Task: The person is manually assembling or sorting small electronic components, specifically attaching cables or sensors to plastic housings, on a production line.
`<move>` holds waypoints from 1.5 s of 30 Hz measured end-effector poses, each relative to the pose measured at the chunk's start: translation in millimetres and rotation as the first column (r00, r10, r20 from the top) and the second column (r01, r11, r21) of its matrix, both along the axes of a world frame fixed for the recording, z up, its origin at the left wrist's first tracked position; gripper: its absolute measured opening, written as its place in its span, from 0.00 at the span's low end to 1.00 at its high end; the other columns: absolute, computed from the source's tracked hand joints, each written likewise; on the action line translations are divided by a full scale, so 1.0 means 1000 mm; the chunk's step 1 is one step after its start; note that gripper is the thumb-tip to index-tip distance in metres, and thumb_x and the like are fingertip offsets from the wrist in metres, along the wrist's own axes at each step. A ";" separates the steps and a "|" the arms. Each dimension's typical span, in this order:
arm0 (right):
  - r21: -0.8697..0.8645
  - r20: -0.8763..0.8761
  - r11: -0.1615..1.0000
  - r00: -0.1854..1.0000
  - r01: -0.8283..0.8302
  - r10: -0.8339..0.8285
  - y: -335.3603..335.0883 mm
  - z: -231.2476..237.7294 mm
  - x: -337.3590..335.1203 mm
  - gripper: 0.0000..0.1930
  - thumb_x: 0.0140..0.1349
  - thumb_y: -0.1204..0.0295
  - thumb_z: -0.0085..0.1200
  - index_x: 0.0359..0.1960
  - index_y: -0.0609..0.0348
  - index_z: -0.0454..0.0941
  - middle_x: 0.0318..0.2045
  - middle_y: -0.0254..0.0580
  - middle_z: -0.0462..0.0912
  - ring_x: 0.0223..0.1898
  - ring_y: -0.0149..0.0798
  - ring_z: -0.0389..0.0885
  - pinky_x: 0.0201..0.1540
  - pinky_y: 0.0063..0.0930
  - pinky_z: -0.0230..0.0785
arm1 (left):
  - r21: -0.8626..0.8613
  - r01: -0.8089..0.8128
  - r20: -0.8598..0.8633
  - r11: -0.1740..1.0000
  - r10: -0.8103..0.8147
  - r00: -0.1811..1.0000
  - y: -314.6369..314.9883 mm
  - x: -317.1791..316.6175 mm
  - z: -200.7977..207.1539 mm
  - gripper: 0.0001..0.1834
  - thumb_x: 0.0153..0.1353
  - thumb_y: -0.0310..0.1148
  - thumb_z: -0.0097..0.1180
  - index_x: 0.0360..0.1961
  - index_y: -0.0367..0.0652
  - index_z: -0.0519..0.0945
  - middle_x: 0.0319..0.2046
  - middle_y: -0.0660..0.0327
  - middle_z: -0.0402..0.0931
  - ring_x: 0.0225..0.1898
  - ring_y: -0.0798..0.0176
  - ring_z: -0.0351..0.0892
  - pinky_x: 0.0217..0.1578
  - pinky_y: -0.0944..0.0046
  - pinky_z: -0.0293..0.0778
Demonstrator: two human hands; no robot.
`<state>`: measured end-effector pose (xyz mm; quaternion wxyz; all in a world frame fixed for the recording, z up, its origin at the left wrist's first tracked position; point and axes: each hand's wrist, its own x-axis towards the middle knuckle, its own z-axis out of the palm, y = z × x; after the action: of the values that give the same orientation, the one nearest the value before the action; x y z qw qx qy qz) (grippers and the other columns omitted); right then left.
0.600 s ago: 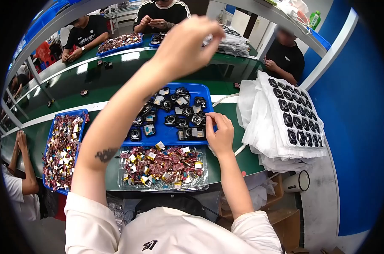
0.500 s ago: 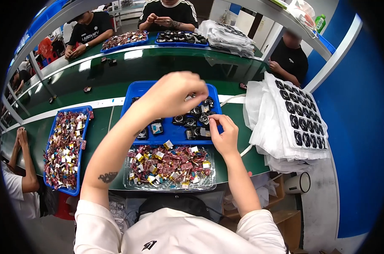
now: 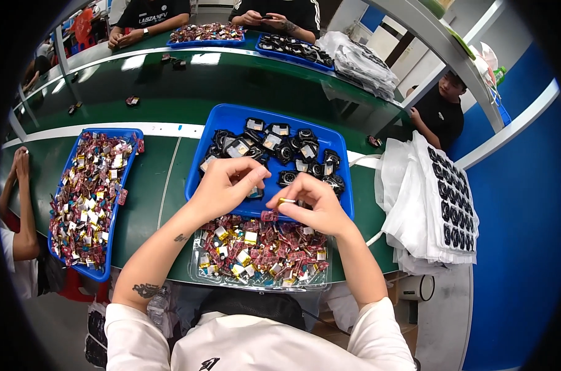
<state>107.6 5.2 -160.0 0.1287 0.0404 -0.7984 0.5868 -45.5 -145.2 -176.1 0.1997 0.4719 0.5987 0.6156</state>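
My right hand (image 3: 317, 207) is closed in a pinch on a small circuit board with a battery (image 3: 285, 201), its red board hanging below the fingertips. Close by on the left, my left hand (image 3: 228, 187) has thumb and forefinger drawn together; whatever lies between them is too small to make out. Both hands are over the near edge of a blue tray (image 3: 197, 176) of black plastic casings (image 3: 285, 153), some showing round faces. Just nearer to me, a clear plastic tray (image 3: 200, 272) holds a heap of red circuit boards with batteries (image 3: 265, 250).
Left stands another blue tray (image 3: 53, 247) heaped with similar boards. At the right are stacked white sheets (image 3: 410, 204) bearing rows of black casings. Beyond a white strip, the green surface (image 3: 188, 93) carries a few loose parts. Several people sit around; metal posts frame the workplace.
My left hand has come down from above the blue tray toward me. My right hand has left a black casing in the tray and now holds a circuit board with battery. The view has shifted.
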 end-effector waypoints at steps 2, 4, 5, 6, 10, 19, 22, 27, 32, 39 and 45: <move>-0.299 0.021 0.953 0.999 0.045 -0.041 0.009 -0.007 0.005 0.10 0.61 0.76 0.54 0.32 0.59 0.63 0.33 0.50 0.82 0.34 0.35 0.83 0.32 0.24 0.74 | -0.009 0.028 0.033 1.000 -0.028 0.999 -0.002 0.004 0.001 0.11 0.61 0.36 0.56 0.35 0.38 0.82 0.25 0.65 0.80 0.25 0.79 0.73 0.24 0.76 0.65; -0.405 0.016 0.910 0.995 0.093 -0.094 0.016 -0.011 0.008 0.09 0.61 0.77 0.54 0.32 0.60 0.63 0.32 0.50 0.82 0.30 0.35 0.83 0.28 0.22 0.74 | -0.060 0.068 -0.033 0.996 -0.070 0.997 -0.004 0.008 -0.001 0.14 0.57 0.39 0.59 0.38 0.40 0.83 0.25 0.68 0.80 0.22 0.80 0.68 0.22 0.77 0.59; -0.440 0.028 0.890 0.992 0.122 -0.123 0.017 -0.012 0.008 0.09 0.61 0.77 0.54 0.32 0.60 0.63 0.31 0.49 0.82 0.30 0.35 0.83 0.28 0.21 0.74 | -0.027 0.101 -0.040 0.995 -0.102 0.994 -0.003 0.012 -0.002 0.14 0.55 0.37 0.62 0.39 0.40 0.82 0.25 0.67 0.79 0.22 0.80 0.66 0.22 0.77 0.60; -0.447 0.030 0.885 0.991 0.131 -0.131 0.017 -0.014 0.006 0.09 0.61 0.77 0.54 0.32 0.60 0.63 0.31 0.49 0.82 0.30 0.35 0.83 0.28 0.21 0.74 | -0.026 0.106 -0.024 0.994 -0.106 0.994 -0.003 0.015 -0.003 0.15 0.54 0.35 0.64 0.40 0.39 0.82 0.26 0.67 0.79 0.22 0.80 0.66 0.23 0.78 0.61; -0.444 0.017 0.879 0.983 0.173 -0.185 0.013 -0.012 0.003 0.10 0.60 0.79 0.55 0.35 0.60 0.64 0.31 0.46 0.81 0.31 0.32 0.82 0.30 0.21 0.75 | -0.044 0.113 0.073 0.993 -0.109 0.991 0.001 0.013 -0.009 0.15 0.51 0.28 0.66 0.41 0.37 0.81 0.28 0.65 0.78 0.25 0.80 0.68 0.26 0.78 0.64; -0.494 0.146 0.863 0.988 0.110 -0.042 0.001 -0.006 0.005 0.26 0.56 0.82 0.57 0.57 0.64 0.64 0.33 0.40 0.78 0.32 0.29 0.79 0.34 0.21 0.75 | 0.032 0.034 0.129 0.999 -0.038 0.991 0.002 0.020 -0.010 0.12 0.50 0.24 0.63 0.37 0.37 0.77 0.27 0.66 0.76 0.27 0.78 0.69 0.29 0.76 0.66; -0.514 0.108 0.849 0.991 0.123 -0.078 0.000 -0.007 0.004 0.25 0.56 0.81 0.56 0.57 0.66 0.66 0.33 0.38 0.77 0.32 0.28 0.78 0.35 0.21 0.74 | 0.065 0.002 0.074 0.998 -0.006 0.997 0.001 0.021 -0.009 0.11 0.49 0.25 0.64 0.35 0.38 0.79 0.27 0.65 0.77 0.26 0.76 0.70 0.29 0.75 0.67; -0.445 0.036 0.884 0.989 0.142 -0.141 -0.003 -0.012 0.004 0.22 0.57 0.81 0.55 0.55 0.66 0.68 0.35 0.38 0.77 0.36 0.27 0.77 0.39 0.20 0.71 | 0.100 0.002 -0.178 0.995 0.016 0.984 0.002 0.021 -0.007 0.08 0.47 0.25 0.65 0.31 0.40 0.82 0.27 0.61 0.79 0.26 0.70 0.74 0.28 0.72 0.69; -0.443 0.019 0.888 0.991 0.126 -0.131 -0.004 -0.014 0.004 0.22 0.57 0.81 0.56 0.54 0.66 0.68 0.36 0.38 0.78 0.38 0.27 0.76 0.41 0.19 0.70 | 0.138 0.007 -0.190 0.990 0.020 0.982 0.003 0.021 -0.011 0.05 0.46 0.23 0.64 0.27 0.38 0.82 0.25 0.60 0.79 0.26 0.67 0.75 0.28 0.70 0.70; -0.465 -0.030 0.862 0.970 0.201 -0.242 -0.008 -0.016 0.004 0.21 0.57 0.81 0.56 0.53 0.65 0.68 0.36 0.38 0.79 0.38 0.27 0.77 0.41 0.20 0.70 | 0.238 0.045 -0.461 0.970 0.072 0.885 0.004 0.021 -0.014 0.07 0.44 0.26 0.66 0.26 0.39 0.81 0.24 0.60 0.78 0.25 0.66 0.74 0.27 0.68 0.67; -0.269 -0.037 0.939 0.972 0.213 -0.231 -0.013 -0.021 0.004 0.21 0.55 0.81 0.58 0.52 0.63 0.70 0.35 0.35 0.79 0.35 0.23 0.76 0.41 0.17 0.69 | 0.104 -0.038 -0.192 0.994 0.058 0.980 0.004 0.022 -0.010 0.10 0.45 0.30 0.69 0.28 0.39 0.80 0.28 0.62 0.76 0.28 0.69 0.72 0.27 0.71 0.67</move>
<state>111.8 -8.2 -181.2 0.2252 -0.0474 -0.7080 0.6676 -23.9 -141.7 -185.7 0.1013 0.5247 0.5952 0.6002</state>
